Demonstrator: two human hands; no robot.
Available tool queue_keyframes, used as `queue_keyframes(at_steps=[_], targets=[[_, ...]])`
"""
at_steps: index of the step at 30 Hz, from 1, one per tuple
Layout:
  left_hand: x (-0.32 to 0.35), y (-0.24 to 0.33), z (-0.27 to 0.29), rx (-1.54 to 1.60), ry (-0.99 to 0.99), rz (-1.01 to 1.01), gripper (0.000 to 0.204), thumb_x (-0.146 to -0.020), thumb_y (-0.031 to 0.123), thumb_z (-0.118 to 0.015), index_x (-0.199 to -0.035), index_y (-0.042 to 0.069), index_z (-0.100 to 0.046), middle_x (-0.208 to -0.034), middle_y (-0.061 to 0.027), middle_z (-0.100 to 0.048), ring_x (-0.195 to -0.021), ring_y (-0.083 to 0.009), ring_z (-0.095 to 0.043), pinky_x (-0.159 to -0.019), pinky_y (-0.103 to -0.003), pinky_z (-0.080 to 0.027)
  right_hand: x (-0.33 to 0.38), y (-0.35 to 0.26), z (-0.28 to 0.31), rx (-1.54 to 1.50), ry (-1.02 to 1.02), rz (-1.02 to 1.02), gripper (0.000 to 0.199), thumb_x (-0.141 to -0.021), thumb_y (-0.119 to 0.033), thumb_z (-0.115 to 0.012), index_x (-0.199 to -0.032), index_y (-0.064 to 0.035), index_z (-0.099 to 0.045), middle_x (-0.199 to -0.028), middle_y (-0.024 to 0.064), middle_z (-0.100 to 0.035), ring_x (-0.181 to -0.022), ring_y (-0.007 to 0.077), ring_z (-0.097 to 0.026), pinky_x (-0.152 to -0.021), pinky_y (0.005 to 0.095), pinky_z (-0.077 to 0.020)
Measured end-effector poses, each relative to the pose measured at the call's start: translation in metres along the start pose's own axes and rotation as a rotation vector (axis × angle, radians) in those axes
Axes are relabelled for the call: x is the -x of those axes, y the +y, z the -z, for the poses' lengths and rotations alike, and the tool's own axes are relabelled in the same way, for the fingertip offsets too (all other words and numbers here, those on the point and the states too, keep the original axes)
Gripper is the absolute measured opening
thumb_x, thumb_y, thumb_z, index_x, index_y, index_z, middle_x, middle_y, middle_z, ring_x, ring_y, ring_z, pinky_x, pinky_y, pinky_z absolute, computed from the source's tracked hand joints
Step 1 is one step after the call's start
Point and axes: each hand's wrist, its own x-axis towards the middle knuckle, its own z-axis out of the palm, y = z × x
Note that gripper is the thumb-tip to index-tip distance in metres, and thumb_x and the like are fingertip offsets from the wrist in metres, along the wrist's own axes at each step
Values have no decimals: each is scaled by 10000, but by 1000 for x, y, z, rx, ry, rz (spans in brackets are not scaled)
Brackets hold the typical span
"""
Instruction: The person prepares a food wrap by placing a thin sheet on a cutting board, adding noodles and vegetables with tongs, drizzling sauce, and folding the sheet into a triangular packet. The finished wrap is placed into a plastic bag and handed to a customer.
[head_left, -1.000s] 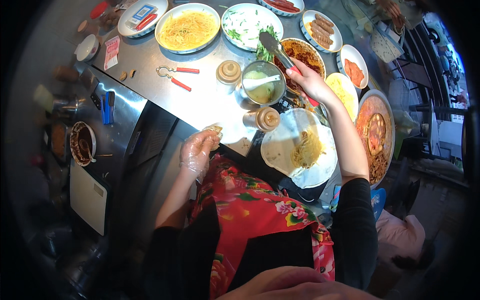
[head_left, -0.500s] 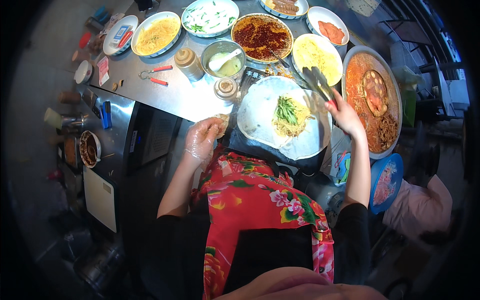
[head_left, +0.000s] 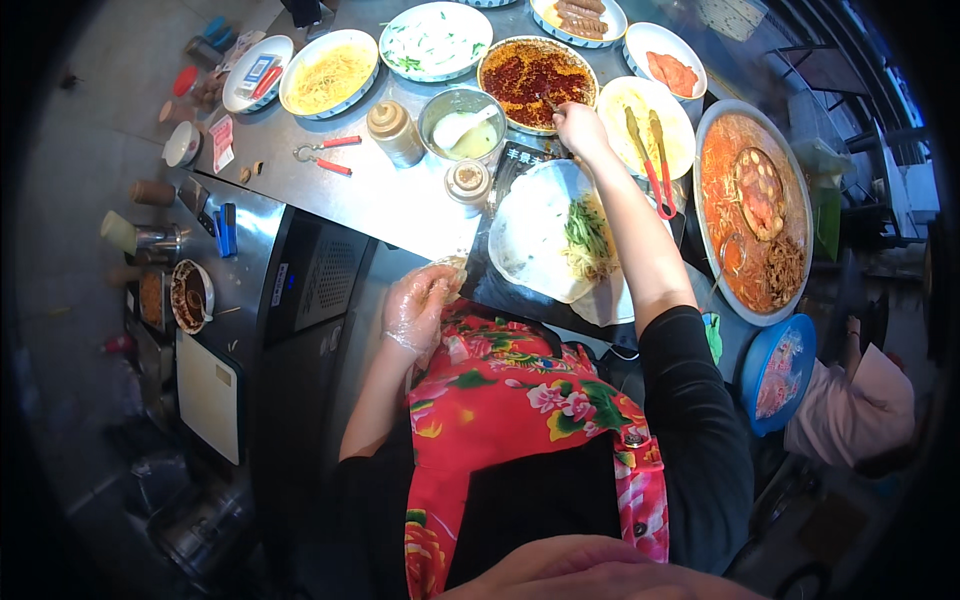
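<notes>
We list: right grip (head_left: 582, 130), closed on a spoon (head_left: 547, 99) in the seasoning bowl (head_left: 518, 126); gloved left grip (head_left: 418, 302), curled by the counter's (head_left: 400, 215) near edge, hold unclear.

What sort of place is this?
Probably a food stall or small kitchen: dishes of ingredients line a metal counter, greens lie on a thin pale wrap, and a big round pan holds reddish food.

Flatbread (head_left: 535, 228) partly hidden (by forearm (head_left: 640, 225)), dish (head_left: 487, 2) cropped
</notes>
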Motion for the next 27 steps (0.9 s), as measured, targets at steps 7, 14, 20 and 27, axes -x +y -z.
queue_keyframes(at_steps=[7, 14, 20, 27], targets=[[10, -25, 7, 65, 67, 65, 155, -954, -2, -543, -1030, -55, -667, -958, -116, -697, -843, -168, -687, -772, -291, -568, -6, 24, -23, 36, 299, 322, 315, -936, -144, -520, -1181, 7, -648, -901, 184, -716, -848, 326, -698, -785, 428, -548], [-8, -14, 8, -103, 16, -47, 152, -936, 18, -565, -1029, -48, -666, -951, -135, -701, -805, -181, -694, -748, -306, -564, 27, 28, -13, -1436, 14, -345, 375, -962, -138, -585, -1300, 22, -566, -660, -84, -461, -507, -15, -317, -420, 149, -207], [-15, -2, 0, -73, -50, -50, 155, -948, 8, -549, -1034, -52, -663, -959, -135, -698, -850, -180, -700, -783, -301, -566, 146, 42, 55, -1279, -7, -250, 338, -987, -140, -580, -1291, 6, -603, -660, -107, -369, -529, 7, -274, -485, 176, -216], [-20, 1, -23, 18, -77, 11, 171, -924, 68, -589, -1038, -10, -690, -930, -145, -717, -858, -228, -699, -789, -330, -547, 291, 99, 52, -838, 112, -329, 291, -960, -203, -651, -1165, 2, -670, -695, -83, -467, -578, 19, -358, -516, 192, -263]])
